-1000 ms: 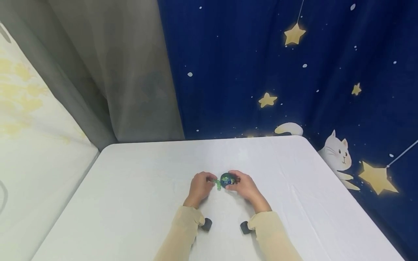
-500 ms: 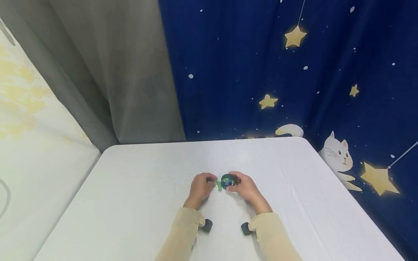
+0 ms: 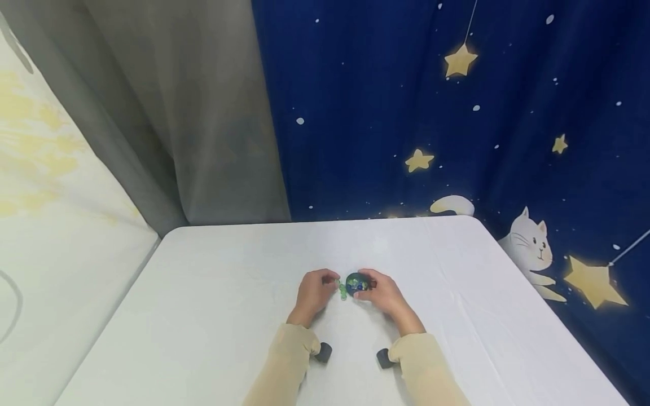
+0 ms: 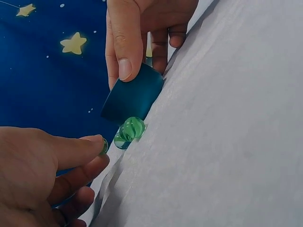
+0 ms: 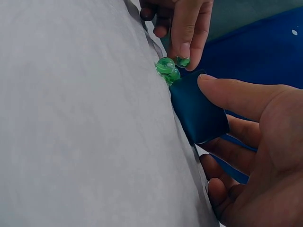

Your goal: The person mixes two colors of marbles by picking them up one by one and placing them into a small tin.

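My left hand [image 3: 311, 294] pinches a green glass marble [image 4: 104, 146] between thumb and forefinger. Just beside those fingertips, several clear marbles with green swirls [image 4: 132, 128] lie on the white tablecloth, close to the mouth of a dark teal cup [image 4: 131, 97]. My right hand [image 3: 384, 294] grips this cup, thumb on its near side and fingers on the far side. It lies tipped over, its opening turned toward the left hand. Blue and green marbles [image 3: 359, 285] show inside it in the head view; both wrist views show mainly its smooth outer wall.
A white-covered table [image 3: 228, 316] spreads around both hands. Behind it hang a grey curtain [image 3: 223, 141] and a blue curtain with stars [image 3: 355, 113]. Black wrist devices [image 3: 323, 353] sit below the cream sleeves [image 3: 284, 361].
The head view has shifted slightly, so everything sits a little lower and further right. Both hands keep their hold, with the marbles and cup in nearly the same arrangement.
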A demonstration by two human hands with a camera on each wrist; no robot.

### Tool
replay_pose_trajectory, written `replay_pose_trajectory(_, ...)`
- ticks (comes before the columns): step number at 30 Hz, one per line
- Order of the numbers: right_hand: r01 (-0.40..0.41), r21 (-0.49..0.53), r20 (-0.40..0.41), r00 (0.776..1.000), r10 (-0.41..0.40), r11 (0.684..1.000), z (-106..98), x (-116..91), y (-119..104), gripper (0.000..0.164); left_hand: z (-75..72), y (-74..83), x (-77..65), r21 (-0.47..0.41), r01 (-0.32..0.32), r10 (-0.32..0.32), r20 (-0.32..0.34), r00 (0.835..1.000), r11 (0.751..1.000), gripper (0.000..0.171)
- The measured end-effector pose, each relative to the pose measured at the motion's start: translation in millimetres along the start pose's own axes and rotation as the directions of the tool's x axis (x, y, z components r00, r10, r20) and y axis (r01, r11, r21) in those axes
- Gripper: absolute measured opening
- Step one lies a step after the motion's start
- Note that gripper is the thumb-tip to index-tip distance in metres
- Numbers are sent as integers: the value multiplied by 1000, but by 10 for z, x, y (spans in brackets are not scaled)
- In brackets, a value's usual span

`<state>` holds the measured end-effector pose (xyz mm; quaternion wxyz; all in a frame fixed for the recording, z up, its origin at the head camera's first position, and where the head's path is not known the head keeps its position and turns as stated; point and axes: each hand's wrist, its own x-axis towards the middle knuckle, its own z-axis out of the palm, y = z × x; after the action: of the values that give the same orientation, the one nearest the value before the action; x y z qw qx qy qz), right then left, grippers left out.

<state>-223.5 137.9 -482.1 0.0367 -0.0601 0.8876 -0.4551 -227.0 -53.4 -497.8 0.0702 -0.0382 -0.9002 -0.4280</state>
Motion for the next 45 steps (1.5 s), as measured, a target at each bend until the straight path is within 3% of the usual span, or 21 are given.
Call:
replay_pose_trajectory(27, 10, 9, 1, 1000, -10, 1000, 8, -22, 3, 56, -37, 88, 6, -67, 17, -18, -16, 1000, 998, 12)
replay_pose_trajectory(45, 13, -11, 1, 1000, -13, 1000, 10, -14, 1, 58, -53, 179, 5, -140, -76, 65, -79, 995, 987, 14)
